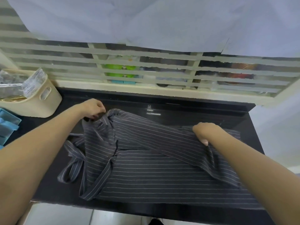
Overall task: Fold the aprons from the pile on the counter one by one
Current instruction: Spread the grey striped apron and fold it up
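A dark grey apron with thin pale stripes lies spread over the black counter. Its upper layer runs diagonally from the far left corner to the right edge. My left hand pinches the far left corner of the cloth. My right hand grips the cloth's right edge with curled fingers, and the fabric bunches under it. The apron's straps loop loosely on the left side.
A cream plastic basket with plastic packets stands at the counter's far left. Blue cloth or a box sits at the left edge. A striped glass window rises behind the counter. Pale floor tiles show below the near edge.
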Available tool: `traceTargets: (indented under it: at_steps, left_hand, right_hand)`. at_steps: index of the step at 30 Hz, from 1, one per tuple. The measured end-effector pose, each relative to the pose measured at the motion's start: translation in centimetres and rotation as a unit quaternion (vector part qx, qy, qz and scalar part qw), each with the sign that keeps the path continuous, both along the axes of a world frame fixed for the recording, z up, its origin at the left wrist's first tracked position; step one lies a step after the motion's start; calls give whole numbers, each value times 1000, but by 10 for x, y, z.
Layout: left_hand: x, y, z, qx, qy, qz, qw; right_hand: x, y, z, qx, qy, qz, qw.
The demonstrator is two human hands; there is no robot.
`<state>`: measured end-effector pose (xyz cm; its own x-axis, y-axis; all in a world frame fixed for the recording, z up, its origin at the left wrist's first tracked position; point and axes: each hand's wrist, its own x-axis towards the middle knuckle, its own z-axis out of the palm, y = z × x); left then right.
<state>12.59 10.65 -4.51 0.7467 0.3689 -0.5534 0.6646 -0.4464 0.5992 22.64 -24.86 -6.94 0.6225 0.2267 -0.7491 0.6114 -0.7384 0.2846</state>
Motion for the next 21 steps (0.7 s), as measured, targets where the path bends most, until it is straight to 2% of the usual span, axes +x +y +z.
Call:
traceTargets:
  at_steps: [2, 3, 5, 8, 11, 13, 15, 18, 21]
  left_hand:
    - [11, -9, -9, 27, -39, 30, 998]
    - [17, -16, -11, 52, -53, 3, 997]
    - [24, -35, -10, 160, -40, -153, 974]
    - [28, -66, -23, 219, 4, -369, 903]
    - [21, -94, -42, 343, 64, -489, 800]
    - [16, -103, -50, 444, 57, -502, 740]
    - [16, -106, -51, 503, -4, -487, 714]
    - [12, -107, -49, 508, -94, -492, 701]
    - [1, -103, -45, 477, -119, -529, 692]
  right_hand:
    - [4, 6, 2, 28, -13, -9, 999]
    - [6, 9, 1, 45, -17, -19, 999]
    - [10, 13, -4, 106, -20, -47, 993]
    - [6, 18, -14, 191, -29, -66, 979]
    - [-4, 12, -27, 203, -17, -75, 976]
    - [-7, 0, -34, 212, -55, -62, 974]
    - [-5, -14, -40, 226, -79, -46, 970]
    - [-10, -23, -51, 225, -94, -3, 970]
    - [-17, -20, -60, 239, -140, 25, 961]
